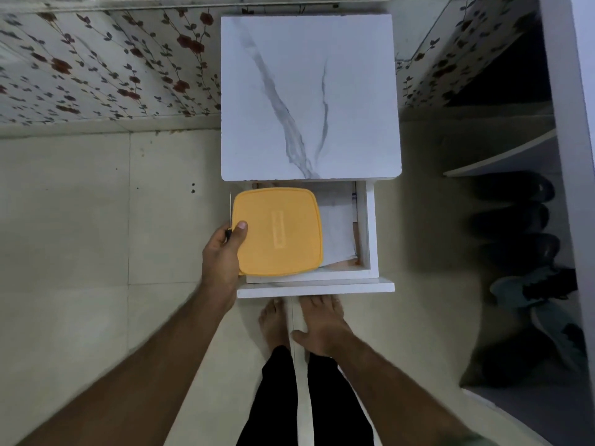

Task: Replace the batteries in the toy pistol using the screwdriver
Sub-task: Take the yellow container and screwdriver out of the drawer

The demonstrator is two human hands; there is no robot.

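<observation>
The person stood barefoot on the tiled floor (80, 220) in front of a small white desk (309, 91) with a marble-patterned top, its drawer (367, 239) pulled out toward the feet.

The left arm reached forward from the lower left, forearm nearly straight, wrist turned slightly inward. The left hand (223, 252) gripped the left edge of a square yellow-lidded container (278, 231), thumb pressed flat on the lid and the other fingers curled beneath it, out of sight. In the same grip, pinned between the hand and the container's side, was the screwdriver (230, 214): its dark handle sat in the fist and its thin metal shaft pointed up, away from the person, just beside the container's left edge. The container sat over the left part of the open drawer; whether it rested on the drawer or was lifted clear of it could not be told.

The right arm came in from the lower right, bent lower than the left. The right hand (322, 329) hung below the drawer front, over the feet, back upward, fingers loose and slightly spread, holding nothing.

White paper (338, 233) lay in the drawer to the right of the container. The toy pistol was not visible. Dark shoes (515, 220) stood on a rack at the far right.
</observation>
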